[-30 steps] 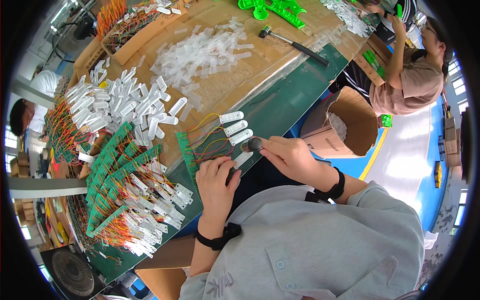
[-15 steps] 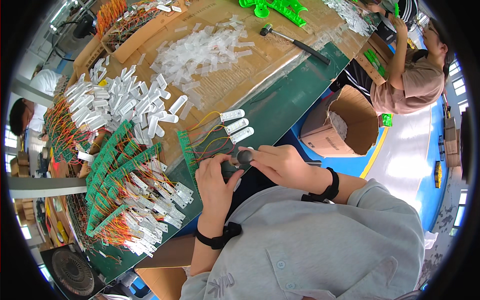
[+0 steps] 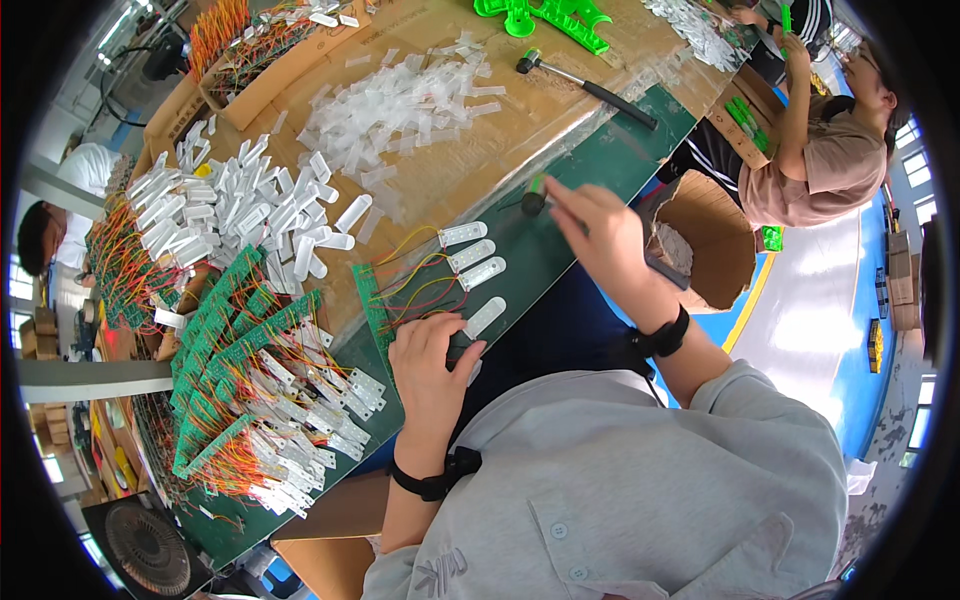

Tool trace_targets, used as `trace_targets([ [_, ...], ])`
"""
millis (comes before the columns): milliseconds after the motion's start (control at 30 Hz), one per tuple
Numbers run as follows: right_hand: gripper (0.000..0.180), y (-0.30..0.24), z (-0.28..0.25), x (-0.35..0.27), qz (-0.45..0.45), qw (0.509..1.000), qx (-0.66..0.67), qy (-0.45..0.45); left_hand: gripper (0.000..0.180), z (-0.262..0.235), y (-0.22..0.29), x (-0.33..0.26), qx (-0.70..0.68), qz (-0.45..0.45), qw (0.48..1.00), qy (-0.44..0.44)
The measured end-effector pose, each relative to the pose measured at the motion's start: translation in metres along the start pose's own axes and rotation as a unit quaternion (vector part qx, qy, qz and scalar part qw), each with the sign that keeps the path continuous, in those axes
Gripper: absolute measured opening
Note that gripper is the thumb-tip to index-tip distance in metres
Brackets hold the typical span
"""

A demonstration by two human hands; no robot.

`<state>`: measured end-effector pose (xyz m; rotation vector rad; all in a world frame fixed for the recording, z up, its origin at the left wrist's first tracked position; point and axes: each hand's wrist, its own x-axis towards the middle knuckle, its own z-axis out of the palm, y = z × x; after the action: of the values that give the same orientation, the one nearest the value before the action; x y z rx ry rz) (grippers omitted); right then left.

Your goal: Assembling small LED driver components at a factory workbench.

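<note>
My right hand (image 3: 605, 235) is closed round a small mallet (image 3: 535, 202), its dark head raised over the table edge and its handle slanting back under my palm. My left hand (image 3: 428, 352) pinches a white round-ended plastic cover (image 3: 487, 317) at the table's near edge; the fingers hide its lower end. Just beyond it lie three white covers (image 3: 472, 254) fitted with small perforated plates. Red and yellow wires run from them to a long green circuit board (image 3: 374, 308) beside my left hand.
Boards with wired white plates (image 3: 300, 400) crowd the left. Heaps of white covers (image 3: 270, 205) and clear strips (image 3: 400, 105) lie on cardboard. Another hammer (image 3: 590, 85) and green plastic parts (image 3: 550, 20) lie at the far side. A carton (image 3: 715, 250) and a seated co-worker (image 3: 815, 165) are right.
My right hand has lifted the mallet away from the white cover, up and to the right, so the cover now shows. My left hand has stayed in place.
</note>
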<state>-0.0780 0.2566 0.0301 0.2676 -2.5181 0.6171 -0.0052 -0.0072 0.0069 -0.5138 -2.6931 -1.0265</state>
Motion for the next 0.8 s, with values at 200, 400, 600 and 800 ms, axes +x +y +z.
trace_targets([
  [200,0.029,0.042,0.028,0.024,-0.010,0.989,-0.147,0.013,0.016,0.002,0.004,0.006,-0.010,-0.019,1.000,0.018],
  [400,0.015,0.020,0.086,0.100,-0.026,0.999,-0.001,-0.040,0.010,0.004,0.005,0.009,-0.017,-0.025,0.999,0.027],
  [600,0.018,0.010,0.135,0.152,0.011,0.973,-0.121,-0.198,0.011,0.005,0.004,0.008,-0.027,-0.023,0.999,0.035],
  [800,0.022,0.019,0.132,0.145,0.034,0.973,-0.091,-0.209,0.021,0.002,0.010,0.008,-0.004,-0.025,1.000,0.015],
])
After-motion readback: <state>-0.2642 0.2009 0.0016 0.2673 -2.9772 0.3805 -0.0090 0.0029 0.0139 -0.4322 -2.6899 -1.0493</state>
